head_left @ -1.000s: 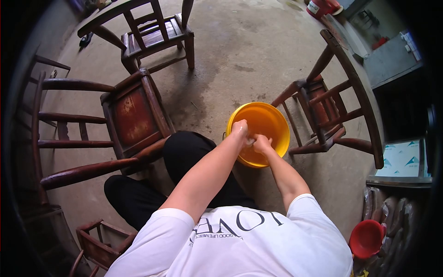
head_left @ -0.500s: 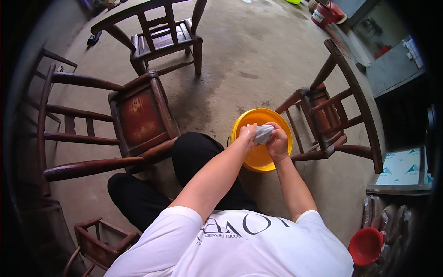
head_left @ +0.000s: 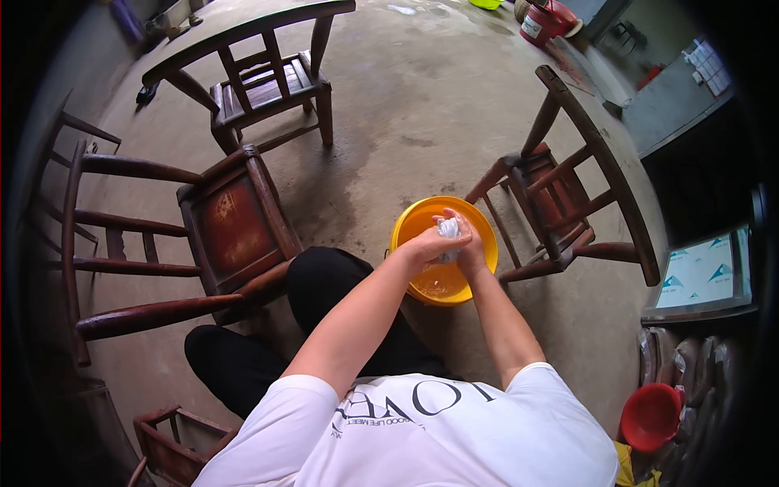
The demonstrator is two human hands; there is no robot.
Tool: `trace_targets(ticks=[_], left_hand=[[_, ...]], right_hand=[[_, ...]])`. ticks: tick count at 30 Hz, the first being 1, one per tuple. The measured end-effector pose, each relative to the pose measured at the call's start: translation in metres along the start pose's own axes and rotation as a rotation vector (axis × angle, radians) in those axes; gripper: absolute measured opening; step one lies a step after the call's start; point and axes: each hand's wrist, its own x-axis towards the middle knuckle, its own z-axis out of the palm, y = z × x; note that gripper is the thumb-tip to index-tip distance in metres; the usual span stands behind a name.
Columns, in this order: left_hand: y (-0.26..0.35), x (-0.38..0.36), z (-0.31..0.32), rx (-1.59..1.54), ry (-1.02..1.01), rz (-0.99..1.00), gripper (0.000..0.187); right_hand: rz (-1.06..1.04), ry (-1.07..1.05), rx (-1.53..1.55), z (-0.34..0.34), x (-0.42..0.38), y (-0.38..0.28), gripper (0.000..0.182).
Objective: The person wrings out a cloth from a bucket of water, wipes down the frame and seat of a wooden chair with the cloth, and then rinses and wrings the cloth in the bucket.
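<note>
A crumpled light grey cloth (head_left: 447, 230) is squeezed between my two hands over a yellow bucket (head_left: 403, 284). My left hand (head_left: 428, 246) presses on the cloth from the left, its fingers closed. From the right, my right hand (head_left: 471, 247) wraps round the same cloth. Some water shows in the bottom of the bucket, below the hands. The bucket stands on the concrete floor, in front of my knees.
A wooden chair (head_left: 560, 185) stands just right of the bucket, another (head_left: 232, 219) to the left, and a third (head_left: 264, 85) farther ahead. A small wooden stool (head_left: 174, 450) is at the lower left. At the lower right is a red basin (head_left: 652, 416).
The cloth was more spread out between the hands; now it is bunched up and squeezed. Both hands have drawn closer together. The whole view has shifted slightly.
</note>
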Motion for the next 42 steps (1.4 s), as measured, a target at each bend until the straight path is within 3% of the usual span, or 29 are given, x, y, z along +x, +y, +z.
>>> trace_targets(ticks=[4, 5, 6, 8, 10, 12, 16, 18, 19, 21, 22, 24, 25, 27, 33, 42], left_hand=[[0.011, -0.009, -0.008, 0.205, 0.030, -0.181, 0.059], [0.012, -0.012, -0.007, 0.147, -0.050, -0.157, 0.054], [0.013, -0.014, -0.005, 0.087, -0.130, -0.135, 0.050], [0.017, -0.025, 0.003, -0.046, -0.183, -0.150, 0.045], [0.020, -0.028, 0.004, -0.183, -0.227, -0.158, 0.040], [0.019, -0.025, 0.000, -0.105, -0.233, -0.193, 0.035], [0.020, -0.024, 0.003, -0.012, -0.191, -0.185, 0.033], [0.028, -0.031, 0.010, 0.075, -0.159, -0.125, 0.031], [0.026, -0.029, 0.011, 0.071, -0.159, -0.124, 0.031], [0.020, -0.021, 0.011, 0.242, -0.142, -0.087, 0.028], [0.013, -0.016, 0.012, 0.240, -0.142, -0.088, 0.028], [0.001, -0.010, 0.017, 0.637, 0.048, 0.299, 0.026], [-0.003, -0.006, 0.018, 0.634, 0.051, 0.299, 0.026], [-0.001, -0.009, 0.022, 0.987, 0.326, 0.082, 0.032], [0.010, -0.020, 0.026, 1.113, 0.410, 0.058, 0.034], [-0.016, 0.002, 0.016, 1.222, 0.458, 0.110, 0.032]], right_hand=[[0.021, 0.020, -0.293, -0.003, 0.000, -0.016, 0.053], [0.222, -0.057, -0.127, -0.005, -0.002, -0.027, 0.055], [0.218, -0.054, -0.128, -0.007, -0.004, -0.028, 0.055], [0.353, -0.373, 0.446, -0.005, -0.008, -0.033, 0.056], [0.318, -0.398, 0.526, 0.002, -0.012, -0.043, 0.053], [0.070, -0.351, 0.397, 0.010, -0.013, -0.052, 0.049], [0.059, -0.464, 0.359, -0.003, 0.002, -0.048, 0.044], [0.119, -0.265, 0.396, 0.007, 0.001, -0.052, 0.034], [0.122, -0.265, 0.392, 0.010, 0.001, -0.051, 0.034], [0.183, -0.005, 0.269, 0.013, 0.003, -0.050, 0.023], [0.186, -0.005, 0.268, 0.013, 0.005, -0.047, 0.023], [0.133, 0.130, 0.189, 0.013, 0.010, -0.036, 0.016], [0.135, 0.128, 0.186, 0.012, 0.012, -0.030, 0.016], [0.161, 0.274, 0.257, 0.015, 0.015, -0.024, 0.020], [0.142, 0.543, 0.319, 0.021, 0.025, -0.009, 0.022], [0.132, 0.692, 0.318, 0.010, 0.034, 0.024, 0.020]])
